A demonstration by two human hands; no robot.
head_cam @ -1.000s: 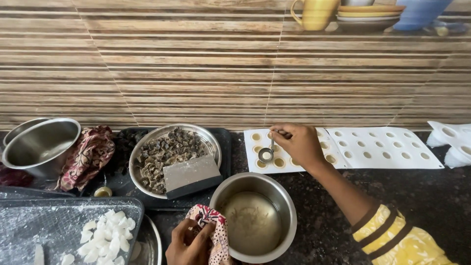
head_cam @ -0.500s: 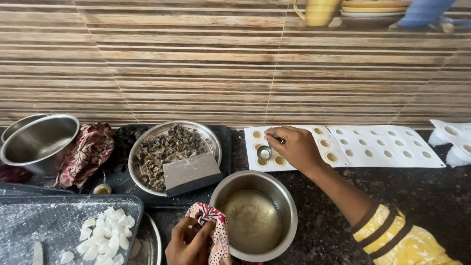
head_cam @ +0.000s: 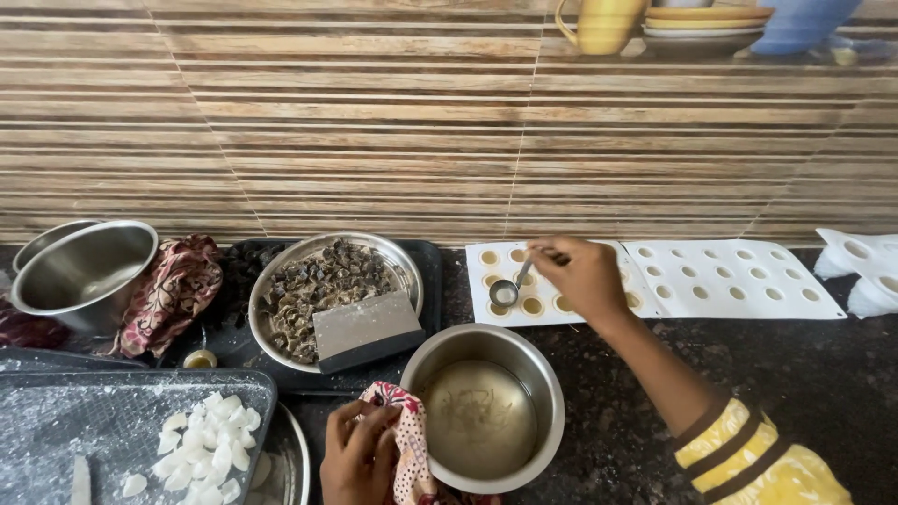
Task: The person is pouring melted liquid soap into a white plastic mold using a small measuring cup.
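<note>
Seen from the head camera, looking down on a dark stone counter against a striped tile wall: the person's right hand (head_cam: 585, 276), at about one o'clock from the picture's centre, pinches the handle of a small metal measuring spoon (head_cam: 506, 292) between thumb and fingertips, its bowl hovering over the white mould tray (head_cam: 561, 281), likely so liquid lands in one cavity at a time. Several cavities under the spoon already look filled with something amber. At six o'clock stands a steel bowl (head_cam: 482, 407) of pale liquid, close beside the tray, which keeps the spoon's trips short. The left hand (head_cam: 358, 456), at seven o'clock, has its fingers curled around a patterned cloth (head_cam: 402, 440) pressed to the bowl's rim, apparently to steady it. At ten o'clock, a steel plate (head_cam: 332, 295) holds dark dried pieces.
</note>
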